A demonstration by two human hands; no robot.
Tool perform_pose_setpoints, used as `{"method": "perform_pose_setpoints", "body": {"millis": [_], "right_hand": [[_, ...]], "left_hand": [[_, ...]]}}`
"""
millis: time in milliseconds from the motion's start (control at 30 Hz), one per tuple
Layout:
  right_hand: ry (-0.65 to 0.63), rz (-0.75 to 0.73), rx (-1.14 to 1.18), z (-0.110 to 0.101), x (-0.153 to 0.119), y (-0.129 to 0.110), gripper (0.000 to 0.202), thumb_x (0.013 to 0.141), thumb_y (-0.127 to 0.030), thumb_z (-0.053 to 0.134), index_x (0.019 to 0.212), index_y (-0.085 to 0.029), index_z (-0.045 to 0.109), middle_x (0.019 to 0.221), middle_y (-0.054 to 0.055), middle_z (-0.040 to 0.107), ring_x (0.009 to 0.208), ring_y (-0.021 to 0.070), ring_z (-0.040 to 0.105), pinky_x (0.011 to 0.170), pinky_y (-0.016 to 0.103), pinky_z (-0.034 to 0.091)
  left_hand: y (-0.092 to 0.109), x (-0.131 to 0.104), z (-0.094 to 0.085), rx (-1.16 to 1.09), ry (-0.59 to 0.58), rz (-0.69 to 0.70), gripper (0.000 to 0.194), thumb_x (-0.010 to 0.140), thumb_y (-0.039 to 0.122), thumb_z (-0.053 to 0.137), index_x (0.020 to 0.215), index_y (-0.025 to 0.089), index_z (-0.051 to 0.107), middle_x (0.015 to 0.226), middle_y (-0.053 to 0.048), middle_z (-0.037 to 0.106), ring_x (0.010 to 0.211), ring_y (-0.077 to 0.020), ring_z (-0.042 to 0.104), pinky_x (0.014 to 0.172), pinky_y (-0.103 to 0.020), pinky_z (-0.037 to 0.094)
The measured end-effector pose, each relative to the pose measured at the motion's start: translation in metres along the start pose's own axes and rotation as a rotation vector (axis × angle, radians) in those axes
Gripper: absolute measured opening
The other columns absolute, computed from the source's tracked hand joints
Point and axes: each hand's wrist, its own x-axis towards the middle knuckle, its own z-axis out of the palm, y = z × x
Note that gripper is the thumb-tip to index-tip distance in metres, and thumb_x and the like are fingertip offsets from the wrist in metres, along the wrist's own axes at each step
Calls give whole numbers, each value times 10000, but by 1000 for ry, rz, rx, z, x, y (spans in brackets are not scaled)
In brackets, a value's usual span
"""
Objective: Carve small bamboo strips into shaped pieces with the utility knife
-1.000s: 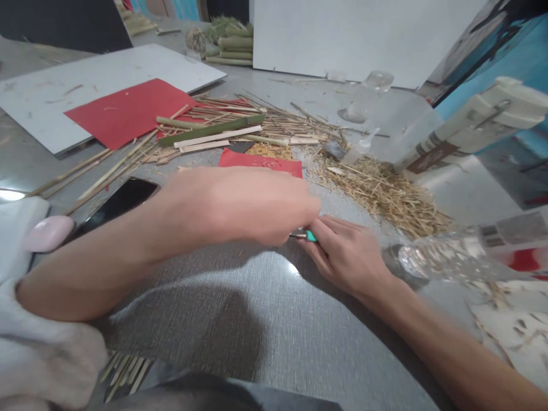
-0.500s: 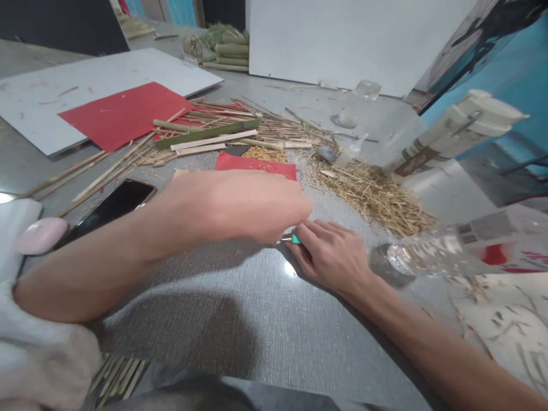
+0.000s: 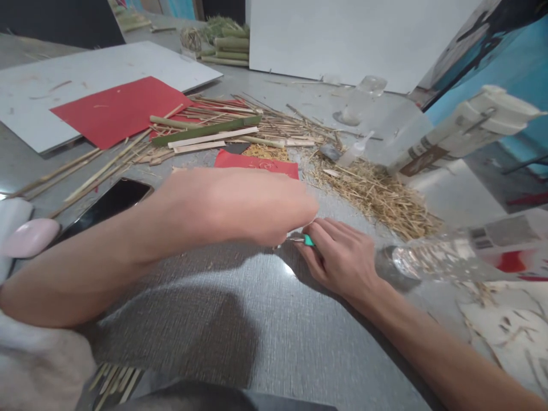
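Your right hand [image 3: 340,251] has its grip clamped around a slim metal-tipped tool with a turquoise handle [image 3: 309,240], low over the grey textured surface [image 3: 192,325], beside your left hand [image 3: 231,202], whose grip cannot be told; work appears under way, remainder unclear.

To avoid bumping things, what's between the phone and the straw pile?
In the head view, your left hand is between the phone and straw pile; just beyond it, partly hidden, lies the small red sheet.
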Motion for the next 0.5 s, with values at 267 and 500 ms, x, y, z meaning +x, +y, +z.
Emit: {"method": "perform_pose_setpoints", "body": {"millis": [267,500], "right_hand": [[-55,-16,-8,-1,-2,0,348,1112,-362,489,829,-207,620,745,28,665,662,177,547,651,333,352],[-51,-44,-39,1,-3,-3,375,1114,-375,492,801,-201,603,719,23,640,638,167,526,640,339,335]], "left_hand": [[4,-1,-5,-30,-55,-43,263,773,20,558,576,194,579,491,42,479,420,-118,286,531,-352,207],[8,-2,-10,9,-98,-72,268,753,-8,583,575,190,612,458,57,398,414,-109,284,512,-325,241]]}}
